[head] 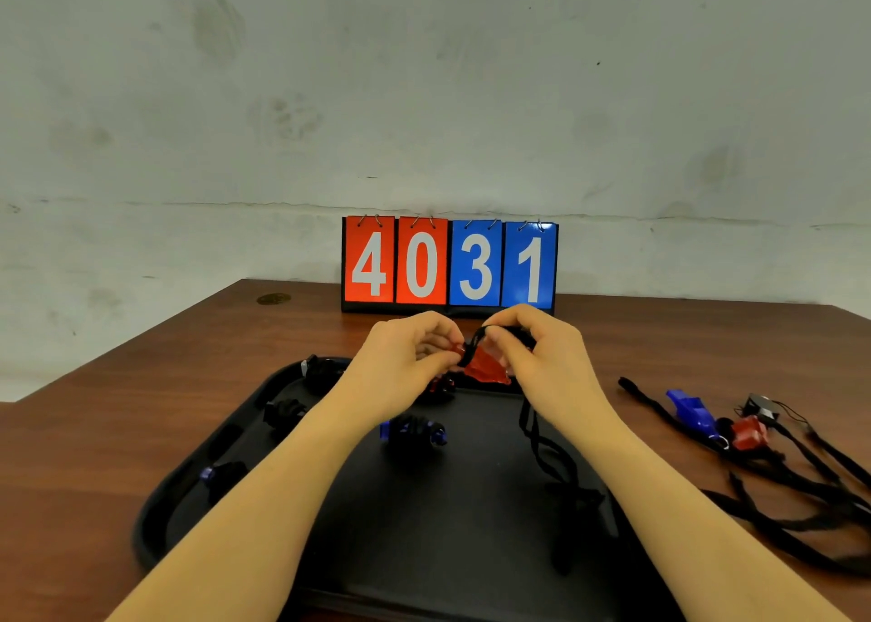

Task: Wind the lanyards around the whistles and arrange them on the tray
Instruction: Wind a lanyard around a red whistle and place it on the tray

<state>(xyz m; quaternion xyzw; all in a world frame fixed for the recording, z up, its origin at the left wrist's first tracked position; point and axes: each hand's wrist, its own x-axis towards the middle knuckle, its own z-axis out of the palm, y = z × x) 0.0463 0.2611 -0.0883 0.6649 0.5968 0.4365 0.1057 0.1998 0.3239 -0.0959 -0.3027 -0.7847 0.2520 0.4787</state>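
Red whistle [483, 368] pinched in my left hand [406, 357] above the tray [155, 503]; right hand [537, 353] fingers curled gripping black lanyard [532, 433] — slack tail could snag, loosening the wrap

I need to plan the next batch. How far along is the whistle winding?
Several wound whistles, such as the blue one, already lie on the tray. The left hand and right hand are winding a lanyard around a red whistle. Unwound whistles wait on the table to the right.
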